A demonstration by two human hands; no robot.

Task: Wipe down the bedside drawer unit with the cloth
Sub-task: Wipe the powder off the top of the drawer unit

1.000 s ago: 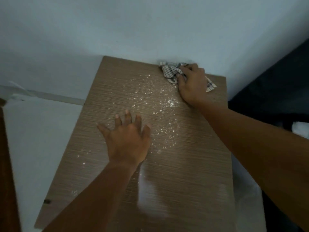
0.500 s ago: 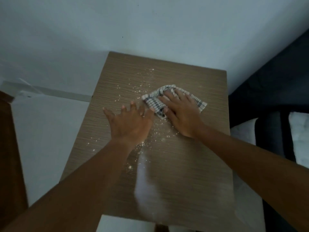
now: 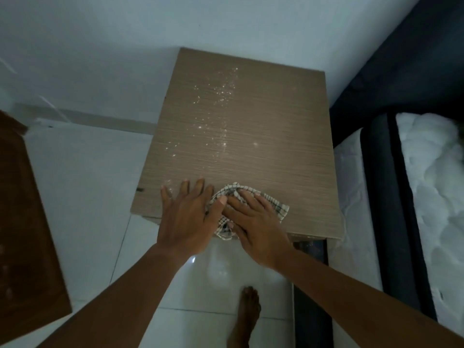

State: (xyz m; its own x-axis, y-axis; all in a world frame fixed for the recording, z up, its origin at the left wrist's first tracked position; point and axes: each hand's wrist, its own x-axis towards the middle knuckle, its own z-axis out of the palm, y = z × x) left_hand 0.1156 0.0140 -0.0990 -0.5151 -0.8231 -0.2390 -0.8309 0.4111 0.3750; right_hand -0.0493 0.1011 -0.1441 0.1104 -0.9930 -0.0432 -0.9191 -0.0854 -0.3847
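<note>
The bedside drawer unit (image 3: 263,136) has a light wood-grain top, seen from above against the white wall. White crumbs (image 3: 221,101) are scattered over its far middle. A checked cloth (image 3: 275,203) lies at the front edge of the top. My right hand (image 3: 256,227) presses flat on the cloth, fingers spread. My left hand (image 3: 187,219) lies flat just left of it at the front edge, thumb touching the cloth, holding nothing.
A bed with a white quilted mattress (image 3: 431,197) and dark frame (image 3: 384,197) stands right of the unit. A brown wooden panel (image 3: 22,234) is at the left. White floor tiles (image 3: 85,197) lie below, with a bare foot (image 3: 247,315) on them.
My right hand dragged the cloth from the far right corner to the front edge. My left hand slid back to the front edge too. Fewer crumbs lie mid-top; the view pulled back.
</note>
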